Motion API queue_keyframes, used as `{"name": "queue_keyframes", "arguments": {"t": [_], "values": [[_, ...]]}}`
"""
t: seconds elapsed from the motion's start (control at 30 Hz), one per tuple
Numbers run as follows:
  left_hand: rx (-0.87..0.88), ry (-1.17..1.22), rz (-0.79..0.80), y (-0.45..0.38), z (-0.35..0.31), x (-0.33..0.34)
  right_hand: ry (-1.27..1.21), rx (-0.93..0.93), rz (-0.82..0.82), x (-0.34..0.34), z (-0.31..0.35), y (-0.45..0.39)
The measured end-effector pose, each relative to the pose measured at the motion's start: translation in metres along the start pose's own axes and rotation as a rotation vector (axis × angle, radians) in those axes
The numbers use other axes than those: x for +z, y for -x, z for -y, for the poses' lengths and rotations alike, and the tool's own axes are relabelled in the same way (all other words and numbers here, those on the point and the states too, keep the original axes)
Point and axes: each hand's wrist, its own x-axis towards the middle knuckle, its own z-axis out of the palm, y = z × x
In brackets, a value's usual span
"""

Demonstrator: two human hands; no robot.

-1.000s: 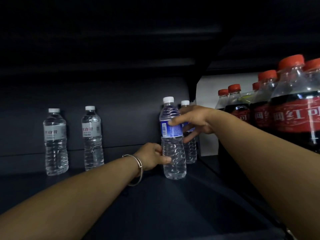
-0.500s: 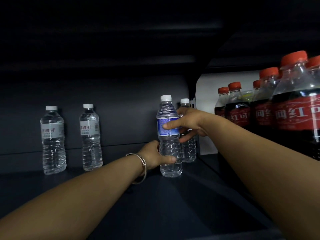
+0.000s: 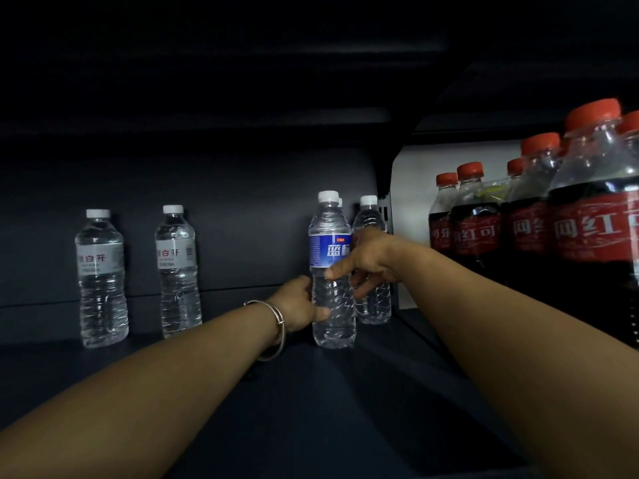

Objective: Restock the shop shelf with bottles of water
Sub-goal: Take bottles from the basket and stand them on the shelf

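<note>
The clear plastic water bottle with a blue label and white cap (image 3: 332, 271) stands upright on the dark shop shelf (image 3: 311, 409), right of centre and toward the far wall. The left hand (image 3: 300, 304) grips its lower body from the left; the thumb lies across the near face and the other fingers are hidden behind the bottle. The right hand (image 3: 368, 261) holds it at the lower edge of the label, with one finger across the near face and the remaining fingers curled past its right side.

Both forearms extend from the near edge toward the far wall. A thin metal bangle (image 3: 275, 326) sits on the left wrist.

Compared with 1.0 s ago, the label has turned: the barcode faced the camera then, and the large white characters face it now.

A second clear bottle (image 3: 371, 264) stands just behind, to the right. Two grey-labelled water bottles (image 3: 176, 271) stand well apart at far left. Red-capped cola bottles (image 3: 532, 216) fill the right.
</note>
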Motion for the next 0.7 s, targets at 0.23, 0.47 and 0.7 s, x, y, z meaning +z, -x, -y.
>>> {"name": "queue_keyframes", "arguments": {"t": [0.23, 0.47, 0.7], "values": [[0.013, 0.05, -0.022, -0.005, 0.004, 0.004, -0.003, 0.009, -0.005, 0.003, -0.001, -0.003], [-0.001, 0.041, -0.079, -0.015, 0.009, 0.01, 0.014, 0.01, -0.058, 0.006, -0.003, -0.008], [0.027, 0.041, -0.066, -0.017, 0.008, 0.013, 0.044, 0.044, -0.028, 0.003, -0.009, -0.011]]}}
